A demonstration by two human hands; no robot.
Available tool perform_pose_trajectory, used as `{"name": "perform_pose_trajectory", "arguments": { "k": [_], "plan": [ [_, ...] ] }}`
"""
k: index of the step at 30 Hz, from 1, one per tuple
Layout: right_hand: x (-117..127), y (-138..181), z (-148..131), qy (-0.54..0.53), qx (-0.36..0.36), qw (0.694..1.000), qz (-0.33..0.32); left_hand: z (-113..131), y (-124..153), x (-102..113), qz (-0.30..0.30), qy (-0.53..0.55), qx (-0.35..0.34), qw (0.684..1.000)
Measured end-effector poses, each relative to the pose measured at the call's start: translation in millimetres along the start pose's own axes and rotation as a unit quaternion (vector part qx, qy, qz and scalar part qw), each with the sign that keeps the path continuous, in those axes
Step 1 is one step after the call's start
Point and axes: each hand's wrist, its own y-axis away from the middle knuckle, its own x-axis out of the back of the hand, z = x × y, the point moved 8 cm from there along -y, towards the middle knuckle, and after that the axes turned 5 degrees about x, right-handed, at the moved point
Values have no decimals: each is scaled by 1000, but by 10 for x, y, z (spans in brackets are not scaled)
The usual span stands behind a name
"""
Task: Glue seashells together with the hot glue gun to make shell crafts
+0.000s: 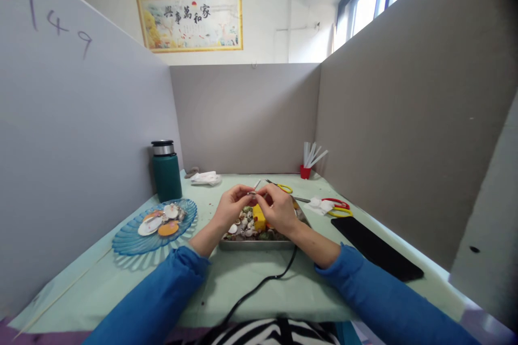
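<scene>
My left hand (234,205) and my right hand (278,208) meet over a metal tray (259,245), fingertips pinched together. Between them is a small shell-like piece (251,193), mostly covered by the fingers, so its exact kind is unclear. Small shells (244,221) and pebble-like bits fill the tray below. A yellow tool (259,218), perhaps a glue gun, lies among them, partly hidden by my right hand. From the tray's front edge, a black cord (263,282) runs toward me.
To the left are a blue scalloped plate (125,242) of larger shells and a green bottle (167,178). Yellow-and-red-handled scissors (342,208), a black flat slab (374,248) and a red cup (305,172) of white sticks stand right. Grey partitions (246,118) enclose the table.
</scene>
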Motion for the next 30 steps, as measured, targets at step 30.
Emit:
{"name": "perform_pose_trajectory", "arguments": {
  "k": [30],
  "plan": [
    [-45,-1,40,-23,-14,1000,-14,-137,-10,50,-15,38,51,998]
  ]
}}
